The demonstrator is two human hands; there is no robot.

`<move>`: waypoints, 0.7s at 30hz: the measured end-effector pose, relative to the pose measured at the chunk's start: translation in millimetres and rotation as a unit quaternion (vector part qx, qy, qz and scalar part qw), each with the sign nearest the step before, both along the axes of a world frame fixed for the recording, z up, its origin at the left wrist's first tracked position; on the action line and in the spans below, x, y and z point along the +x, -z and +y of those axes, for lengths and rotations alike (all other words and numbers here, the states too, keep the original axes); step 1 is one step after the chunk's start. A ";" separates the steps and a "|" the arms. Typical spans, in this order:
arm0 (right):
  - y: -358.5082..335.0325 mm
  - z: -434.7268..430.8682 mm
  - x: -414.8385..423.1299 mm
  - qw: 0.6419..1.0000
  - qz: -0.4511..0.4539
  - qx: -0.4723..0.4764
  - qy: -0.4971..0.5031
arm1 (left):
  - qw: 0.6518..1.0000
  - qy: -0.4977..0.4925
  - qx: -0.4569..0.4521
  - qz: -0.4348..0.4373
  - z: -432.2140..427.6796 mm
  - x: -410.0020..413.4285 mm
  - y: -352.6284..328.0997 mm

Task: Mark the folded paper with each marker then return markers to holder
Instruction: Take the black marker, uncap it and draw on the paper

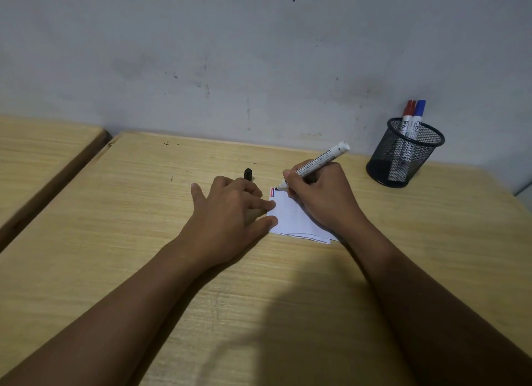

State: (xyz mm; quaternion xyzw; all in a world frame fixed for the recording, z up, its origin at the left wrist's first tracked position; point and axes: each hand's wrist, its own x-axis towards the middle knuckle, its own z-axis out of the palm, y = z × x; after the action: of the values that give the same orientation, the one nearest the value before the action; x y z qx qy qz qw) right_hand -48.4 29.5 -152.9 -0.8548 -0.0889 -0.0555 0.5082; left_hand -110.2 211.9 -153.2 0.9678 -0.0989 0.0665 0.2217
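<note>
The folded paper (293,218), a white rectangle with its layered edges showing along the near side, lies flat on the pale wood-grain surface (144,241) between the two hands. Its far left corner carries short red and blue strokes, and the dark tip of a black marker (315,163) touches the paper right beside them. The right hand (322,195) is closed around this marker's white, printed barrel in a writing grip, the barrel slanting up and away to the right, with the heel of the hand resting on the paper. The left hand (230,210) lies palm down, fingers loosely spread, its thumb and forefinger tips pressing the paper's left edge; a black cap (248,174) pokes out from behind its fingers, though whether the fingers grip it I cannot tell. Well apart to the right, near the scuffed grey wall (230,54), stands a round black wire-mesh holder (404,153) with a red marker (408,117) and a blue marker (417,119) leaning in it, caps upward.
</note>
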 end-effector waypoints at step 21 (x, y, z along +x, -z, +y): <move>0.5 -0.4 1.6 1.000 0.004 -0.005 0.000 | 1.000 0.002 -0.005 -0.002 -0.3 0.8 0.5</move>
State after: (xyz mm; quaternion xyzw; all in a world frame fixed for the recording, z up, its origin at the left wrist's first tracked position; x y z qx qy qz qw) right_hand -46.8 29.0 -153.4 -0.8575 -0.0870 -0.0512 0.5044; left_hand -109.5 211.5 -153.6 0.9664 -0.1012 0.0681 0.2262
